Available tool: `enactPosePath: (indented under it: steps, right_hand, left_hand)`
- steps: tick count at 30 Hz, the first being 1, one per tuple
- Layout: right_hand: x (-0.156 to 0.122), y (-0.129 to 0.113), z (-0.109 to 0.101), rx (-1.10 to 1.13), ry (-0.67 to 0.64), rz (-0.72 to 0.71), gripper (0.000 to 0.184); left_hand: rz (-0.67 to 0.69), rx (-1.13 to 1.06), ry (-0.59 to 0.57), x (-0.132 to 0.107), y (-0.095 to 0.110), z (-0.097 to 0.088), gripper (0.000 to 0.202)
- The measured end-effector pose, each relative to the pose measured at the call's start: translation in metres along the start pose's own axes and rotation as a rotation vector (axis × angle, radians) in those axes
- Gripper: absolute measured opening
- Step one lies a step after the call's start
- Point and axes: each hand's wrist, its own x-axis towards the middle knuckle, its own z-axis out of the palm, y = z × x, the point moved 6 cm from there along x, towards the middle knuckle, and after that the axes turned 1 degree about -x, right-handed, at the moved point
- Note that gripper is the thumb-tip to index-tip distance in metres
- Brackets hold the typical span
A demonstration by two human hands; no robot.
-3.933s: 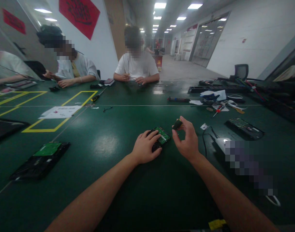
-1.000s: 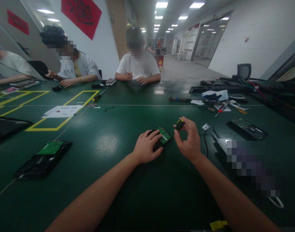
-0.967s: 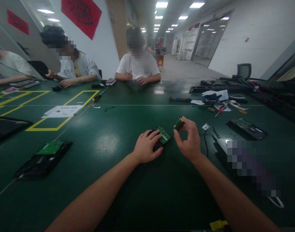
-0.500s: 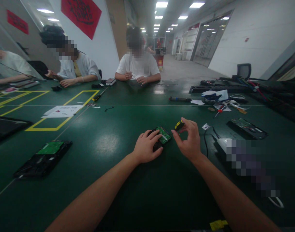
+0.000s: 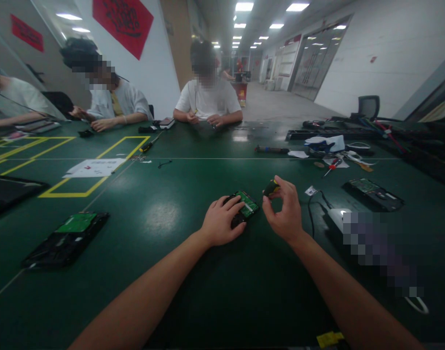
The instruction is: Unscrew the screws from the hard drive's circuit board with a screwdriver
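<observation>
My left hand [image 5: 224, 221] rests on a small black device with a green circuit board [image 5: 248, 205], its fingers laid over the top and the thumb along the near edge. The hand covers much of the device's left side. Just to the right, my right hand [image 5: 285, 209] is closed around a screwdriver with a black and yellow handle [image 5: 270, 188], pinched between thumb and fingers above the table. I cannot make out the screwdriver's shaft or whether its tip touches the board.
A black casing with a green board [image 5: 77, 223] lies left, a similar unit [image 5: 373, 193] right. Beside my right forearm is a blurred pale object with a cable [image 5: 312, 214]. Tools and cables [image 5: 332, 155] lie farther back. Another screwdriver [image 5: 145, 146] lies across. Co-workers sit opposite.
The screwdriver handle has tilted or turned in my right hand, and the thumb has shifted slightly right. My left hand stays put. The person opposite has lowered one hand a little.
</observation>
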Motion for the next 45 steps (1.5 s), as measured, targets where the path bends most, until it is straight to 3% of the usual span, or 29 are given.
enactPosePath:
  steps: [45]
  right_hand:
    - [-0.0016, 0.004, 0.0005, 0.011, -0.02, 0.048, 0.072]
  left_hand:
    - [0.025, 0.026, 0.022, 0.0002, 0.0018, 0.0005, 0.066]
